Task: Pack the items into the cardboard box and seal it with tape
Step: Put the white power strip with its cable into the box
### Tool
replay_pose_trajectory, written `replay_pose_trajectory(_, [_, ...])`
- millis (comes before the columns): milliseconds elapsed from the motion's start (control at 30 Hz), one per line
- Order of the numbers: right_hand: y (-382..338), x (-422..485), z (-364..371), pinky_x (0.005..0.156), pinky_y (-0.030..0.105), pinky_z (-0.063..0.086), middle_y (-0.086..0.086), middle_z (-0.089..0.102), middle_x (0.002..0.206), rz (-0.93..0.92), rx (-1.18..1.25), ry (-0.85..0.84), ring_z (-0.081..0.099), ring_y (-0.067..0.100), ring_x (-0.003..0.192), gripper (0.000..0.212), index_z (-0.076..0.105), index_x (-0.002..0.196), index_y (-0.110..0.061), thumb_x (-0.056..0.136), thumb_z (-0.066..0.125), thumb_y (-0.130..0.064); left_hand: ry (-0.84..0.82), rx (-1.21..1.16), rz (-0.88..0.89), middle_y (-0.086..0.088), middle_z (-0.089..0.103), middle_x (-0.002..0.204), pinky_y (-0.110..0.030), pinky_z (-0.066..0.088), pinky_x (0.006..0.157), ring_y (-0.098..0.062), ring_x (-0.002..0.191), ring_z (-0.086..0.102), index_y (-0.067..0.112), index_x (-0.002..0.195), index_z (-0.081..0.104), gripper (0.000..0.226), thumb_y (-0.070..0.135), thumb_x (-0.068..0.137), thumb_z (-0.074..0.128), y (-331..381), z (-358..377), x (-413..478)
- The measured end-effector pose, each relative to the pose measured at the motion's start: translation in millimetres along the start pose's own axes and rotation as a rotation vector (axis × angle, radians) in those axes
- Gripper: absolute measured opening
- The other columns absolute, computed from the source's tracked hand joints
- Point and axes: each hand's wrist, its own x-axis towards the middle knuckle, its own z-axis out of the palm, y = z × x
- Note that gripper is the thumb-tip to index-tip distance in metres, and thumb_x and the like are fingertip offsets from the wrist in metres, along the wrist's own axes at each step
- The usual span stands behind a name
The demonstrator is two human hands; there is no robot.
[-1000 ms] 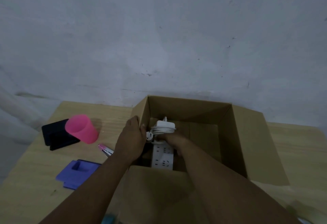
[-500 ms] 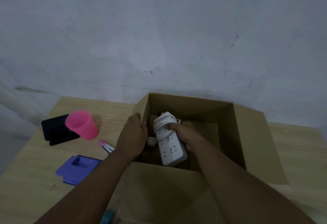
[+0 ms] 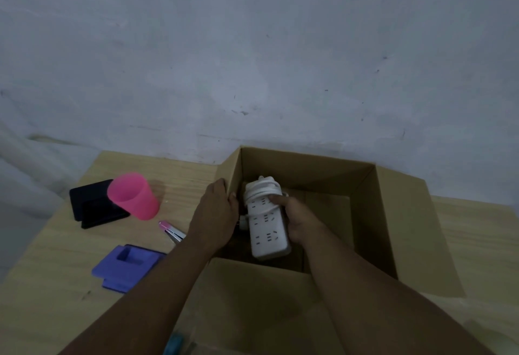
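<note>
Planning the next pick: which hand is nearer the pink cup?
Left. The left hand grips the cardboard box wall right of the pink cup; right hand holds the power strip inside, farther.

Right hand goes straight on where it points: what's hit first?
Probably the left hand on the left wall of the cardboard box; the right hand, holding the power strip, points up-left. Depth unclear.

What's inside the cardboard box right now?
A white power strip, cord wrapped round it, gripped by the right hand. Bare floor of the cardboard box shows beside it; the floor beneath strip and hand is hidden.
</note>
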Motion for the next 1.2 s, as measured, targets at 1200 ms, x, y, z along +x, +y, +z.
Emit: replay_pose_trajectory(1200, [-8, -17, -3, 0.081, 0.048, 0.056, 0.014, 0.064, 0.113, 0.213, -0.715, 0.086, 0.063, 0.029, 0.102, 0.029, 0.054, 0.119, -0.010, 0.092, 0.062, -0.016, -0.033, -0.108, 0.005, -0.011, 0.052, 0.128, -0.030, 0.040, 0.084, -0.022, 0.109, 0.052, 0.006, 0.138, 0.040, 0.044, 0.033, 0.103, 0.035, -8, 2, 2])
